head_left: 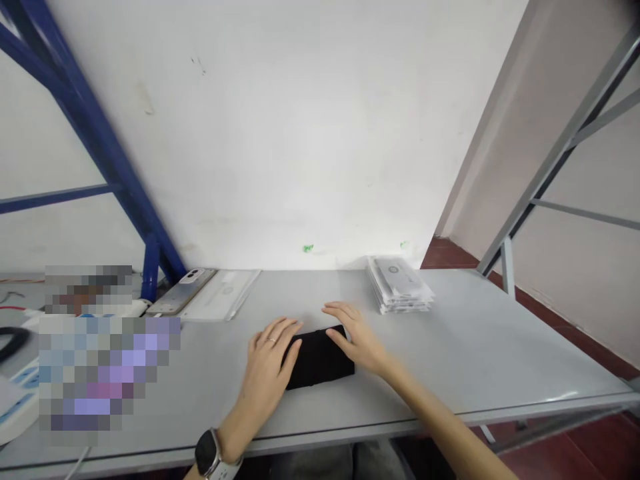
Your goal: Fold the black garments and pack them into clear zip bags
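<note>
Black folded cloth [320, 360] lengthwise left-right on grey table [500, 347]: left hand [267, 360] (watch [207, 453] on wrist) spread over left end, right hand [356, 337] spread against right end, neither of 2 gripping.

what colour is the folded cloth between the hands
The folded cloth is plain black, best seen in the head view.

On my feed, a stack of plastic-wrapped packets [399, 285] sits at the back of the grey desk [475, 347], right of centre. Toward the left, a phone [183, 291] lies just beside a clear flat sleeve [220, 295]. A blue steel frame [95, 140] crosses the upper left, a grey steel frame [565, 147] the upper right, before a white wall [280, 133]. Dark red floor [447, 253] shows at right. Lower-left items are pixelated.
</note>
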A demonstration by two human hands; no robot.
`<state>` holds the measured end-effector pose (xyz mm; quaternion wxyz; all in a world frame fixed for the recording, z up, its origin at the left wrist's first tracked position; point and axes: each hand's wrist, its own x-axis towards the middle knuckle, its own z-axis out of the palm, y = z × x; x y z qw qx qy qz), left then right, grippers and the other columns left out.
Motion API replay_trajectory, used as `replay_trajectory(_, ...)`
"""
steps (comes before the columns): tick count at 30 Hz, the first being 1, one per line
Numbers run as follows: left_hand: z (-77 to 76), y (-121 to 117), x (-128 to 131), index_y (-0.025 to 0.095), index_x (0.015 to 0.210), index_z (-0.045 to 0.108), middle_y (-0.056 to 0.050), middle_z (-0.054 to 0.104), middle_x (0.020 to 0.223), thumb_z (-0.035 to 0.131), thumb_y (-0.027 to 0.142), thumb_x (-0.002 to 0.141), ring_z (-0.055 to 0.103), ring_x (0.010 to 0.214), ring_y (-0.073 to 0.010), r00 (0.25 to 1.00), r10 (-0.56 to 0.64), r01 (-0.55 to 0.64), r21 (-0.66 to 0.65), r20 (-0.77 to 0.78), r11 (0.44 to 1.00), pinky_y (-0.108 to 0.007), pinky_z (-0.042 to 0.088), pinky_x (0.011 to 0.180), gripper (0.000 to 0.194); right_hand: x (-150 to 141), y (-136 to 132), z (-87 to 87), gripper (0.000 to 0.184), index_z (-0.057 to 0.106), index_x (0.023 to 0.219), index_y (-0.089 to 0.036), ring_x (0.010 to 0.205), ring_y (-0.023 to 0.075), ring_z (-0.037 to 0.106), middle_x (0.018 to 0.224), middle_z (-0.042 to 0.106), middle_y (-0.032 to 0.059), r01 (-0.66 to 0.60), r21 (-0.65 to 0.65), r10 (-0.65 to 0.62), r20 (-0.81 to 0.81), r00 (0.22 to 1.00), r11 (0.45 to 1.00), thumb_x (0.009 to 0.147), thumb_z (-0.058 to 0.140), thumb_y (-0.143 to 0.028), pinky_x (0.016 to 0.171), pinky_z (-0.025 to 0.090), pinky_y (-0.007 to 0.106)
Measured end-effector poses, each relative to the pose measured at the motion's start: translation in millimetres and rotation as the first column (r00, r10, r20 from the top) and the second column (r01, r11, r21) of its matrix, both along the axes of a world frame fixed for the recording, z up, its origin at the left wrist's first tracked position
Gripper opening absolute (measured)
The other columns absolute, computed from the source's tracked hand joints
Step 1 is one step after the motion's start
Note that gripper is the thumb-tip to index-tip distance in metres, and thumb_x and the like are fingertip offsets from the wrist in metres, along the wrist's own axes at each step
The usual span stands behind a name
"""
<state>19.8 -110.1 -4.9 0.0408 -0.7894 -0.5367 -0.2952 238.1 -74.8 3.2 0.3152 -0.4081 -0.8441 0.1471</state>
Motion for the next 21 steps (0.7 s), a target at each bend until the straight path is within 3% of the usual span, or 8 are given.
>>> replay_trajectory(4,-19.6,2,9,0.019,0.14,0.043,-0.012,0.051,0.141,0.034,0.038,0.098,0.041,0.135,-0.0263,0.983,-0.118,0.1,-0.131,-0.142,0.986,-0.054,0.029,0.109,0.047,-5,-2,0.7,0.047,0.03,0.147,-0.023,0.142,0.0167,0.023,0.152,0.035,0.004,-0.265,-0.016,0.262,0.214,0.941,0.964,0.102,0.029,-0.035,0.118,0.019,0.039)
replay_trajectory(7,-38.1,4,10,0.014,0.145,0.036,-0.017,0.043,0.146,0.032,0.045,0.097,0.037,0.137,-0.0305,0.97,-0.139,0.094,-0.223,-0.199,0.97,-0.064,0.02,0.11,0.057,-9,-4,-14.7,0.053,0.02,0.151,-0.015,0.143,0.0194,0.021,0.155,0.026,0.009,-0.285,-0.064,0.29,0.318,0.902,0.956,0.102,0.028,-0.035,0.118,0.021,0.04)
replay_trajectory(10,-44.5,7,7,0.015,0.146,0.032,-0.017,0.039,0.148,0.032,0.046,0.097,0.035,0.138,-0.0285,0.958,-0.199,0.144,-0.255,-0.205,0.956,-0.063,0.016,0.112,0.058,-12,-10,-27.8,0.055,0.018,0.151,-0.012,0.143,0.0222,0.021,0.155,0.023,0.0112,-0.237,-0.037,0.235,0.344,0.909,0.971,0.101,0.029,-0.033,0.117,0.025,0.041)
replay_trajectory(13,-35.6,12,0,0.019,0.148,0.029,-0.015,0.037,0.15,0.033,0.045,0.097,0.033,0.14,-0.0264,0.941,-0.278,0.213,-0.299,-0.194,0.93,-0.062,0.011,0.113,0.057,-12,-20,-28.8,0.054,0.02,0.151,-0.012,0.142,0.0235,0.025,0.154,0.026,0.0124,-0.154,-0.032,0.156,0.352,0.923,0.988,0.101,0.029,-0.032,0.115,0.029,0.042)
replay_trajectory(15,-21.9,15,-11,0.021,0.149,0.025,-0.014,0.037,0.15,0.032,0.043,0.098,0.03,0.141,-0.0267,0.957,-0.235,0.18,-0.289,-0.169,0.94,-0.065,0.004,0.112,0.056,-10,-25,-21.4,0.055,0.022,0.15,-0.01,0.141,0.0252,0.028,0.153,0.028,0.0139,-0.099,-0.07,0.118,0.364,0.924,0.993,0.102,0.028,-0.035,0.114,0.031,0.042)
replay_trajectory(18,4.7,20,-38,0.022,0.151,0.018,-0.014,0.034,0.152,0.027,0.04,0.099,0.024,0.143,-0.0277,0.997,0.025,-0.039,-0.189,-0.077,0.981,-0.067,-0.005,0.109,0.056,-3,-21,-1.0,0.055,0.026,0.15,-0.017,0.14,0.027,0.028,0.154,0.027,0.0108,-0.129,-0.107,0.159,0.366,0.917,0.986,0.101,0.03,-0.043,0.114,0.029,0.046)
replay_trajectory(21,23.4,28,-69,0.019,0.148,0.027,-0.014,0.038,0.15,0.024,0.041,0.098,0.024,0.143,-0.0288,0.972,0.237,-0.231,-0.197,0.006,0.953,-0.067,-0.006,0.11,0.055,-2,-6,15.9,0.05,0.03,0.148,-0.028,0.144,0.0241,0.018,0.155,0.025,0.0017,-0.334,-0.069,0.336,0.345,0.876,0.94,0.1,0.036,-0.041,0.117,0.017,0.047)
